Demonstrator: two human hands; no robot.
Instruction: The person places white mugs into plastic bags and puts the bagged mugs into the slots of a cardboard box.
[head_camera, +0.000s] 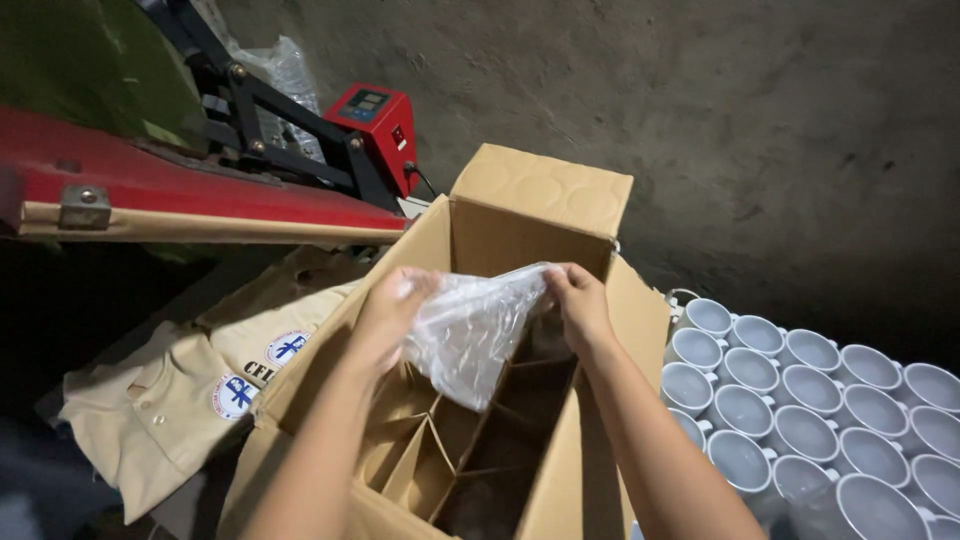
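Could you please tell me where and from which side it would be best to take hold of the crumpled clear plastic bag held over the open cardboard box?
Probably by its upper edge, from above. The crumpled clear plastic bag hangs limp over the divided open cardboard box, so only its top corners give purchase. The left hand and right hand each pinch one there; the box walls block the sides.

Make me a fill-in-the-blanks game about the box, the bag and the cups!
1. Both hands, left hand and right hand, hold a clear ____ bag.
2. The bag is held over an open ____ box with dividers inside.
3. The mugs standing on the floor beside the box are ____ in colour.
4. The folded shirts on the other side of the box are ____.

Missing words: plastic; cardboard; white; beige
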